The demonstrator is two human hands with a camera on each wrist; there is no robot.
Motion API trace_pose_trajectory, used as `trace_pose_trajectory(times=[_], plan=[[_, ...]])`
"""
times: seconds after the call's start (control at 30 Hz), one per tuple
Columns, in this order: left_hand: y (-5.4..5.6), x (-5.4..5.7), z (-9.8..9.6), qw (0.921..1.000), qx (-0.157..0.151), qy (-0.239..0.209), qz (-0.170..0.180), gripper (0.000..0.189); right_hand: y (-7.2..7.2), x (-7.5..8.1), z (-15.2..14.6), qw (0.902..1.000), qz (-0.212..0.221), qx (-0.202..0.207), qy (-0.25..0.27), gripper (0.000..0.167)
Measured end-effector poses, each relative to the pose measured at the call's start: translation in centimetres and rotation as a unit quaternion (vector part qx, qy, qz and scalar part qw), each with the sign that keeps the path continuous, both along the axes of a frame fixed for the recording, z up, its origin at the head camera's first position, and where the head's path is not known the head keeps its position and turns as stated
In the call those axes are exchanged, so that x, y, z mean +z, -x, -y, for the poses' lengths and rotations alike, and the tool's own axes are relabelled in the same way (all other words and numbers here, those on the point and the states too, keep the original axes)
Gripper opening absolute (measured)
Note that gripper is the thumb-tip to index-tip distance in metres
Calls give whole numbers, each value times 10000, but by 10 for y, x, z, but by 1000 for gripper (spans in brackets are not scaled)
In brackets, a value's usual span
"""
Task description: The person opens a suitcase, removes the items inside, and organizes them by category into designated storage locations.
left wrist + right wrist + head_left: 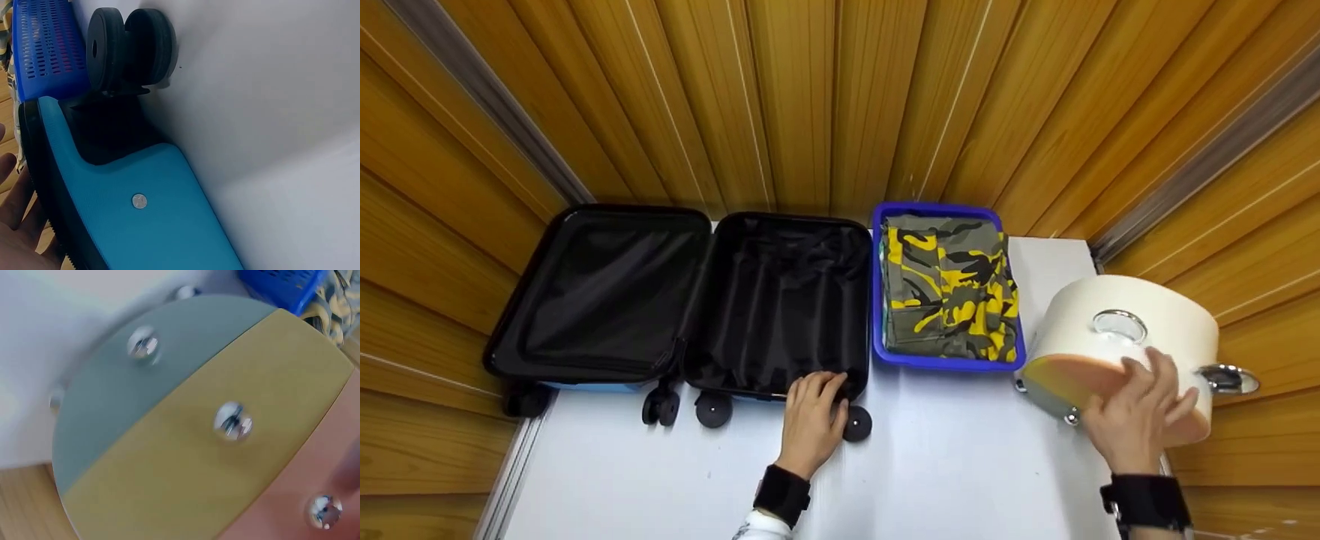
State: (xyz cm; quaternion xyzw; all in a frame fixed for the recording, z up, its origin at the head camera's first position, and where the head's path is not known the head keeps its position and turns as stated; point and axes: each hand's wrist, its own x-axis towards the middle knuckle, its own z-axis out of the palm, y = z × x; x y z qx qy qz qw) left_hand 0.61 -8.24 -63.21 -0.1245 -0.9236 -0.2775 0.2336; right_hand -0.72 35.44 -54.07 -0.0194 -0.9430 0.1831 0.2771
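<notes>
A black-lined suitcase [780,322] lies opened flat, its blue outer shell [169,214] seen in the left wrist view. My left hand [810,420] rests at the front rim of its right half, fingers lying over the edge. At the right stands a white rounded box [1170,322] with a metal ring on top and a metal handle on its side. Its front [214,422] is banded grey-green, yellow and pink, with several shiny round knobs. My right hand [1132,420] is in front of that face with fingers spread and slightly bent; contact is unclear.
Between suitcase and box, a blue plastic basket [952,364] holds folded camouflage cloth [949,292] in grey, black and yellow. Black wheels [714,409] jut from the suitcase's front. Wood-panelled walls [870,105] enclose the white surface [945,450] on several sides.
</notes>
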Motion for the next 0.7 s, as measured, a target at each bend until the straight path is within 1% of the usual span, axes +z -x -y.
trace_pose_trajectory(times=[0.07, 0.17, 0.23, 0.27, 0.37, 0.43, 0.53, 0.6, 0.67, 0.7], plan=[[0, 1, 0, 10000, 5, -5, 0, 39, 17, 0, -2, 9993, 61, -218, 295, 59], [1, 2, 1, 10000, 24, -27, -15, 39, 44, 5, -3, 9958, 326, -628, 589, 69], [2, 2, 1, 10000, 62, -30, -62, 39, 64, 9, -6, 9934, 492, -765, 695, 73], [3, 2, 2, 9999, 81, -31, -83, 39, 74, 10, -7, 9929, 543, -783, 709, 71], [5, 2, 4, 9998, 119, -46, -139, 39, 103, 13, -11, 9916, 645, -745, 835, 68], [5, 2, 5, 9998, 152, -58, -151, 38, 120, 16, -13, 9899, 768, -690, 966, 70], [4, 3, 8, 9997, 201, -83, -122, 37, 144, 22, -15, 9858, 1119, -535, 1135, 75], [5, 4, 11, 9996, 232, -88, -105, 37, 158, 26, -15, 9840, 1359, -353, 1095, 76], [6, 5, 14, 9996, 263, -81, -110, 38, 171, 29, -13, 9850, 1397, -135, 1004, 75], [6, 6, 16, 9995, 281, -77, -130, 38, 178, 30, -12, 9865, 1345, -47, 932, 74]])
